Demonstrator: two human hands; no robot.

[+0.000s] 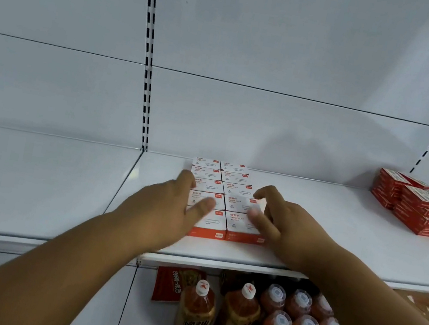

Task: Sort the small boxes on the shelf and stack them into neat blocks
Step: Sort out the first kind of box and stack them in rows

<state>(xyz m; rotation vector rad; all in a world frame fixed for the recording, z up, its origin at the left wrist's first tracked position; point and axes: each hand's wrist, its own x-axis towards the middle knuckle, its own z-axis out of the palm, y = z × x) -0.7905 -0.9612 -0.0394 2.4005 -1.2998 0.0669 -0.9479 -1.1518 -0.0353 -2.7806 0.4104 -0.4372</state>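
White boxes (227, 190) with red fronts, printed "PAPER CLIPS", sit in a two-wide block mid-shelf (325, 223). The left hand (172, 206) and right hand (280, 218) flank the block's near end, fingers spread, gripping nothing. A red box stack (419, 205) lies far right; bottles (266, 321) stand below.

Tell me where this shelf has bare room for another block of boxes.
Widest bare patch: left of the white boxes, across the shelf past the upright. A second patch lies between them and the red boxes. Crowded around the white block, where left hand and right hand flank it.
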